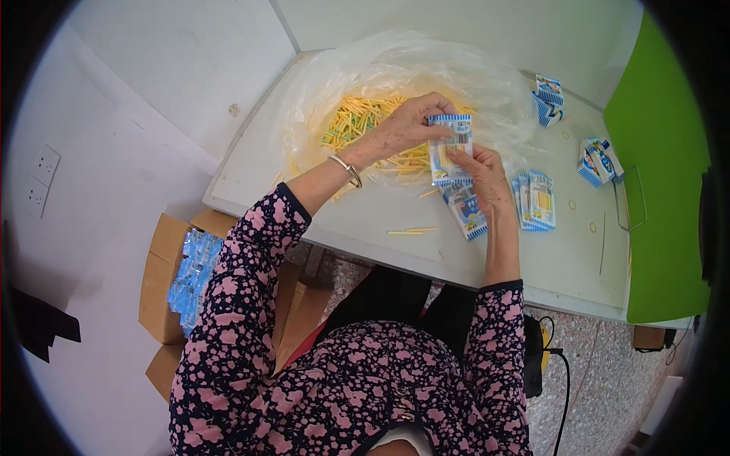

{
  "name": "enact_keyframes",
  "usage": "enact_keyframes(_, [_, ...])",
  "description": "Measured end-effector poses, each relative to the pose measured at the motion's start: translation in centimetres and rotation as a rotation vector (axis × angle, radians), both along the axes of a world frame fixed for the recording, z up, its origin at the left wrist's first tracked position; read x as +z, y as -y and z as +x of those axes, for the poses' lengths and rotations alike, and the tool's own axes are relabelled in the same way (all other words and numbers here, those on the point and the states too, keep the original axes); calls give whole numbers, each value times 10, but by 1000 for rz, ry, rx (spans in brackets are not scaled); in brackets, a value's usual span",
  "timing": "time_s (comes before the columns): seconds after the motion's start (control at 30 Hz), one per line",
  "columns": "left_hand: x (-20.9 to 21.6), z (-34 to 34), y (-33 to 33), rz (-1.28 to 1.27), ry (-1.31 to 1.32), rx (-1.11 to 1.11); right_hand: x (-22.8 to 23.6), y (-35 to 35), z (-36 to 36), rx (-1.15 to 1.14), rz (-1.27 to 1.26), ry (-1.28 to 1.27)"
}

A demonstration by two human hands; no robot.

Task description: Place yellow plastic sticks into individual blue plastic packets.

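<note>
My left hand (pixel 414 121), bracelet at the wrist, pinches the upper left of a small blue-and-white striped packet (pixel 452 169) with a clear window showing pale yellow sticks. My right hand (pixel 487 176) grips the same packet at its right side, the thumb across its front. Under it, partly covered by the right hand, another packet (pixel 462 211) lies tilted on the table (pixel 365 220). Beyond my left hand, a large clear plastic bag (pixel 304 114) lies spread out around a heap of thin yellow and green sticks (pixel 351 121).
Right of my right hand lies an overlapping group of filled packets (pixel 541 201). Bundled packets (pixel 549 102) and a second bundle (pixel 598 163) sit farther right, near rubber bands (pixel 572 204) and a green panel (pixel 669 167). Lower left, a cardboard box (pixel 163 266) holds blue packets.
</note>
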State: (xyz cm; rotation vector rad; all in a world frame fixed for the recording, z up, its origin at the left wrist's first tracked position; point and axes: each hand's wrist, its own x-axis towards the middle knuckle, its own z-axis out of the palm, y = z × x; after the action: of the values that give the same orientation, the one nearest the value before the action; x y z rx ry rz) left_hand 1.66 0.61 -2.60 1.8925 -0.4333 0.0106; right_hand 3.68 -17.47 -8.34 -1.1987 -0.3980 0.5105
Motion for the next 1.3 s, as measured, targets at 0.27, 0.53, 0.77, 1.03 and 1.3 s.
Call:
enact_keyframes(0.27, [0, -10, 13, -148, -99, -44, 6, 16, -8, 15, -98, 59])
enact_keyframes(0.53, [-4, -17, 24, 6, 2, -26, 8, 28, -14, 46, -140, -11])
enact_keyframes(0.77, [-8, -39, 18, -162, -120, -59, 19, 79, -14, -119, -288, 222])
enact_keyframes(1.03, [-53, -118, 9, 858, 334, -155, 12, 141, 12, -291, -443, 349])
enact_keyframes(1.3, [-54, -123, 31, 1144, 465, -118, -9, 133, 7, -624, -1370, 828])
